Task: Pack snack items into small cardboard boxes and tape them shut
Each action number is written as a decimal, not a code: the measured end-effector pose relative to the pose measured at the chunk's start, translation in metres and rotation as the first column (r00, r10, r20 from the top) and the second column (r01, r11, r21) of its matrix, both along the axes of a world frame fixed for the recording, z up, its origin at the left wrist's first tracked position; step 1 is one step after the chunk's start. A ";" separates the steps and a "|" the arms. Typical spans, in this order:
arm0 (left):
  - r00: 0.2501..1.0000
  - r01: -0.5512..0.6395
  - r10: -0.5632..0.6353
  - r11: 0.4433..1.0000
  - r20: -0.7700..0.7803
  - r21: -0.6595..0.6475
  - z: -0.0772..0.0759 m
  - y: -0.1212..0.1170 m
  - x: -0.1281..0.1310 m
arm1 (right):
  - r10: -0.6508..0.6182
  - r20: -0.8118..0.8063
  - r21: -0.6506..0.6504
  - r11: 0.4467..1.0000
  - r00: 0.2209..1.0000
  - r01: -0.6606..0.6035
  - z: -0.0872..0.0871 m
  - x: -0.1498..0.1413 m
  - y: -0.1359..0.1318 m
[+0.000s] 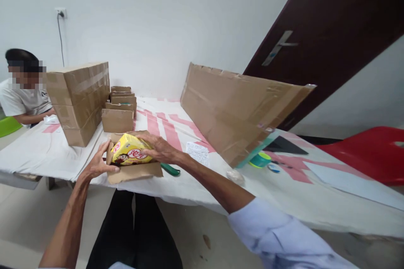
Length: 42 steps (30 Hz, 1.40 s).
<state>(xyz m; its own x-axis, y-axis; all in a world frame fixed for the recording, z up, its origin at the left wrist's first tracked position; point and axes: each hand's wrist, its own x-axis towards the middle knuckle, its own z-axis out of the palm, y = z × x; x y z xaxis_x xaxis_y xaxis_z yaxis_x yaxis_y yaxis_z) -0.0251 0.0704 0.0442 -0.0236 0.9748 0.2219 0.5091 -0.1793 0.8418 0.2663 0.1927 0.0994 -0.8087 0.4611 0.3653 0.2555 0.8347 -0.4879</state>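
**A yellow printed box (pixel 131 154), tilted within an open brown cardboard carton (pixel 135 174), between the hands of a seated person**

Nearest are the person's black trousers (pixel 134 235), below the edge of a tabletop (pixel 186 185) covered in white cloth with red-pink stripes. At this edge lies the carton, one flap spread toward the person. The left hand (pixel 96 165) is clamped on the carton's left end, thumb along the near side; whether its fingers also touch the yellow box cannot be told. The fingers of the right hand (pixel 160 148) are clamped on the right end of the yellow box, which thus lies directly beneath them and to the right of the left fingers. Just right of the carton is a dark green curved object (pixel 171 170); beyond it, a white printed sheet (pixel 198 154). Farther off stand a row of small open brown cardboard boxes (pixel 118 120), a tall taped stack of brown cardboard boxes (pixel 85 101) at left and a large leaning brown cardboard panel (pixel 233 111) at right. Past the stack sits a co-worker in a white shirt (pixel 23 100).
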 end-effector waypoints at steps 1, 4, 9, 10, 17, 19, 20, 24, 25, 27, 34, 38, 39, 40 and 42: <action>1.000 -0.001 0.001 1.000 -0.008 0.000 0.002 0.005 -0.002 | 0.005 -0.059 -0.059 0.998 0.998 -0.009 0.003 0.000 0.006; 0.998 0.028 -0.029 1.000 -0.051 -0.004 0.003 0.011 0.001 | -0.024 -0.187 -0.217 0.976 0.982 -0.018 0.011 0.003 0.018; 0.995 0.102 -0.102 0.994 0.003 -0.028 -0.009 0.014 0.023 | -0.040 -0.289 -0.418 0.904 0.957 -0.089 0.025 0.015 0.028; 0.994 0.111 -0.110 0.993 0.024 -0.036 -0.011 0.016 0.026 | -0.046 -0.297 -0.431 0.898 0.954 -0.091 0.028 0.019 0.029; 0.984 0.179 -0.178 0.983 0.019 -0.049 -0.010 0.019 0.023 | -0.139 -0.329 -0.443 0.896 0.934 -0.022 0.052 0.052 0.021; 0.982 0.190 -0.191 0.979 -0.006 -0.074 -0.002 0.014 0.018 | -0.155 -0.350 -0.454 0.891 0.924 -0.023 0.055 0.056 0.017; 0.982 0.185 -0.187 0.980 -0.022 -0.067 0.003 0.011 0.017 | -0.151 -0.360 -0.462 0.886 0.921 -0.035 0.056 0.056 0.015; 0.998 0.067 -0.066 0.991 -0.018 0.119 0.035 -0.002 0.027 | -0.088 -0.397 -0.493 0.860 0.913 -0.131 0.058 0.045 0.007; 0.999 0.052 -0.054 0.985 0.005 0.162 0.043 -0.006 0.034 | -0.069 -0.403 -0.499 0.853 0.913 -0.156 0.059 0.041 0.006; 0.990 0.086 -0.106 0.977 0.093 0.196 0.057 -0.013 0.051 | -0.041 -0.398 -0.512 0.839 0.916 -0.185 0.060 0.033 0.002; 0.871 -0.094 -0.043 0.963 0.489 0.252 0.076 -0.009 0.072 | -0.172 -0.599 -0.455 0.877 0.782 -0.156 0.057 0.013 -0.002; 0.812 -0.212 -0.013 0.924 0.583 0.317 0.090 0.025 0.061 | -0.233 -0.645 -0.515 0.836 0.728 -0.189 0.051 -0.007 0.009; 0.798 -0.226 -0.019 0.917 0.603 0.328 0.094 0.036 0.060 | -0.244 -0.648 -0.530 0.825 0.722 -0.196 0.050 -0.014 0.014; 0.787 -0.245 -0.017 0.909 0.617 0.337 0.098 0.047 0.059 | -0.251 -0.651 -0.539 0.817 0.717 -0.203 0.050 -0.022 0.020; 0.788 -0.289 0.022 0.895 0.615 0.339 0.102 0.069 0.057 | -0.246 -0.658 -0.545 0.808 0.711 -0.225 0.050 -0.035 0.033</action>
<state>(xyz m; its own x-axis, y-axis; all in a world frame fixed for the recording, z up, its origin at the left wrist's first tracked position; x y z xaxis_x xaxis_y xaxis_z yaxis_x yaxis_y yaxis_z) 0.0317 0.1392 0.1463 -0.4213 0.7733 0.4738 -0.0041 -0.5241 0.8517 0.2312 0.2260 0.1499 -0.4356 0.7670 0.4711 -0.3309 0.3502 -0.8763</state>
